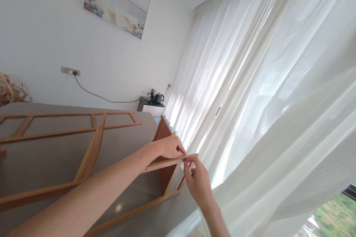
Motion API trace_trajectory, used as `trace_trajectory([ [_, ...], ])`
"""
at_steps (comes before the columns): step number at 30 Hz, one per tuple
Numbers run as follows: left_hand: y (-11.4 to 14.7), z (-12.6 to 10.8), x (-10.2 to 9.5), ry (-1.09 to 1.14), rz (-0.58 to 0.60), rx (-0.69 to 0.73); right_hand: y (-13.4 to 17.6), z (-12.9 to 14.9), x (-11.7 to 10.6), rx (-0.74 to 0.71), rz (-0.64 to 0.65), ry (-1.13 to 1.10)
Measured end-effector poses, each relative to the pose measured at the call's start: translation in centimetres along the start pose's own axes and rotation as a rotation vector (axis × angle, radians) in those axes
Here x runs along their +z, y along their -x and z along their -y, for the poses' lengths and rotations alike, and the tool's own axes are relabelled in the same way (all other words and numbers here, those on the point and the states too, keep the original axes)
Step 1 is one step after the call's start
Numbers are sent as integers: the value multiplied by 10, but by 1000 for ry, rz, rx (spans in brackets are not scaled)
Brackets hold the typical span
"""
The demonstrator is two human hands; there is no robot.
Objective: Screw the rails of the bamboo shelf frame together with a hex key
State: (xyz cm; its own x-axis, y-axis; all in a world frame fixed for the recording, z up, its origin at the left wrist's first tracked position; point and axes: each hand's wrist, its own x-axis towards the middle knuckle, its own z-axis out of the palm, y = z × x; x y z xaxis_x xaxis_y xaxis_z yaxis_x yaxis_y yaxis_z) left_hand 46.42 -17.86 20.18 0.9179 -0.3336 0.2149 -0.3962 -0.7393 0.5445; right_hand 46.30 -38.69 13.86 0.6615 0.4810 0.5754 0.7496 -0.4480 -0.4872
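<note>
Both my hands meet at the right end of a light wooden rail (164, 163), part of a wooden frame over a grey table. My left hand (170, 147) reaches across from the left, fingers bent down and pinched on the rail's upper side. From the lower right, my right hand (198, 177) has thumb and forefinger pinched at the same spot. Whatever lies between the fingertips is too small or hidden to make out. A wooden cross plank (90, 152) joins the near frame to a ladder-like wooden frame (63, 132) farther back.
The grey table (125, 152) lies under the wooden parts. A brown wooden panel (162, 133) stands by its right edge. White curtains (250, 100) hang close on the right. Behind, a small cabinet (151, 109) carries a kettle (159, 98), and a power cord (111, 101) runs along the wall.
</note>
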Motion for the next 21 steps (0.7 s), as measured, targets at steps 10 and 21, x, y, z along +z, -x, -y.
trace_trajectory([
  [10, 2, 0, 3, 74, -37, -90, -1, -2, -1, -7, 30, -46],
  [21, 16, -13, -3, 8, -17, -132, -1, -1, -2, -6, 22, -76],
])
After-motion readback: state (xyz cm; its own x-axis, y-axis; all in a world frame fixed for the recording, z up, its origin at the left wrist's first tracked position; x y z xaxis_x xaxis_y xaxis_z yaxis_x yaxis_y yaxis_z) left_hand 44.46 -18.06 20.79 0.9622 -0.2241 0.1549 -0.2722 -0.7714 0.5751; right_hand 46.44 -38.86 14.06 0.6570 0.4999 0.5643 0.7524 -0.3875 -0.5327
